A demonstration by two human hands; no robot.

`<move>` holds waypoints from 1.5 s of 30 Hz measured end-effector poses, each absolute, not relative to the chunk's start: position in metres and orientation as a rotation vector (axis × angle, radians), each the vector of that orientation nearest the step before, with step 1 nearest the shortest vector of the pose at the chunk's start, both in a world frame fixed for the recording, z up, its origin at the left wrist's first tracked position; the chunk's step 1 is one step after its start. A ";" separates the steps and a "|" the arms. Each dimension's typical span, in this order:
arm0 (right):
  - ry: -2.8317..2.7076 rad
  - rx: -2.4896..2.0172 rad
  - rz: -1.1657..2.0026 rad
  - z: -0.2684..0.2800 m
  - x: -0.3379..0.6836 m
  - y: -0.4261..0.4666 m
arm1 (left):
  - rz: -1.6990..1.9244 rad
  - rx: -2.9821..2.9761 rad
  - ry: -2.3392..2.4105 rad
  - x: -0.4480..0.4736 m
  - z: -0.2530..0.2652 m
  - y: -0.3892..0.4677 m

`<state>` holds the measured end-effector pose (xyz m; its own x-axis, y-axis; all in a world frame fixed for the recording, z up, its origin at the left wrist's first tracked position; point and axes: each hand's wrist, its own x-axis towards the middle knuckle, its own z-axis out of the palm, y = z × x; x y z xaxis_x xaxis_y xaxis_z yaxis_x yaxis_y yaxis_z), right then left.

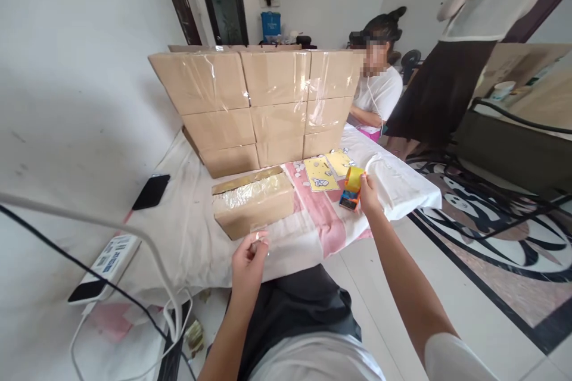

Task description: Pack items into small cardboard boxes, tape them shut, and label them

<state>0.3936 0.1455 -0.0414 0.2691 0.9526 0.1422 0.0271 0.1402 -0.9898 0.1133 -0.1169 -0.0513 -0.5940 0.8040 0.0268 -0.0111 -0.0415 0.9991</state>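
Observation:
My right hand (370,193) grips a tape dispenser (350,197), orange and blue with a yellow roll, above the right part of the covered table. In front of me, my left hand (250,259) is closed in a pinch on a small shiny clear strip that looks like a piece of clear tape (258,230). Just beyond those fingers lies a long cardboard box (257,212), its top side open and crumpled clear plastic film (250,191) showing inside. Two yellow printed sheets (320,181) lie between this box and the dispenser.
Behind the box rises a wall of stacked, taped cartons (277,122). A black phone (152,191) and a white device (107,265) lie at the left, near hanging cables (154,256). One person (379,92) sits beyond the cartons; another stands near a chair (513,149).

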 end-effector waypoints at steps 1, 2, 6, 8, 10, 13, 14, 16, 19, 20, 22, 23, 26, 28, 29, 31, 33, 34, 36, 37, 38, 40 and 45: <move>-1.074 -1.258 0.870 -0.043 0.393 0.143 | 1.721 0.837 1.619 0.112 -0.049 -0.114; -1.059 -1.290 0.818 -0.044 0.392 0.137 | 1.735 0.831 1.617 0.110 -0.046 -0.113; -1.142 -1.223 0.591 -0.036 0.369 0.076 | 1.739 0.883 1.615 0.106 -0.045 -0.112; -1.480 -1.000 0.787 -0.027 0.339 0.031 | 1.705 1.015 1.653 0.109 -0.046 -0.115; -1.777 -0.771 0.943 -0.017 0.303 -0.010 | 1.647 1.203 1.711 0.115 -0.048 -0.120; -1.975 -0.639 1.030 -0.006 0.257 -0.044 | 1.571 1.441 1.779 0.121 -0.050 -0.127; -2.022 -0.624 1.045 -0.003 0.248 -0.047 | 1.556 1.492 1.805 0.121 -0.051 -0.128; -2.120 -0.595 1.040 0.001 0.239 -0.047 | 1.523 1.526 1.865 0.117 -0.055 -0.130; -2.185 -0.541 0.967 0.013 0.245 -0.041 | 1.388 1.417 1.939 0.103 -0.064 -0.130; -2.158 -0.526 0.960 0.020 0.251 -0.039 | 1.313 1.384 1.974 0.097 -0.068 -0.129; -2.068 -0.514 0.940 0.041 0.263 -0.035 | 1.181 1.364 2.047 0.087 -0.077 -0.130; -2.037 -0.519 0.911 0.055 0.268 -0.032 | 1.144 1.369 2.076 0.083 -0.081 -0.131; -2.116 -0.525 0.825 0.096 0.271 -0.014 | 1.202 1.366 2.108 0.075 -0.083 -0.136; -2.233 -0.496 0.910 0.115 0.258 0.009 | 1.427 1.384 2.145 0.073 -0.072 -0.137; -2.289 -0.475 0.982 0.119 0.246 0.022 | 1.597 1.425 2.166 0.073 -0.063 -0.135; -2.392 -0.448 1.099 0.121 0.216 0.051 | 1.918 1.603 2.229 0.074 -0.042 -0.126; -2.497 -0.485 1.137 0.114 0.183 0.079 | 1.943 1.881 2.355 0.075 -0.022 -0.111; -2.553 -0.523 1.136 0.109 0.168 0.090 | 1.831 2.008 2.426 0.076 -0.015 -0.102; -2.663 -0.610 1.086 0.100 0.143 0.108 | 1.529 2.160 2.489 0.075 -0.009 -0.086; -2.722 -0.639 1.033 0.095 0.134 0.115 | 1.420 2.185 2.481 0.074 -0.010 -0.079; -2.776 -0.645 0.975 0.091 0.128 0.119 | 1.355 2.191 2.468 0.073 -0.013 -0.074; -2.858 -0.599 0.880 0.082 0.120 0.124 | 1.303 2.183 2.466 0.072 -0.021 -0.070; -2.871 -0.612 0.718 0.058 0.113 0.118 | 1.252 2.209 2.531 0.072 -0.033 -0.072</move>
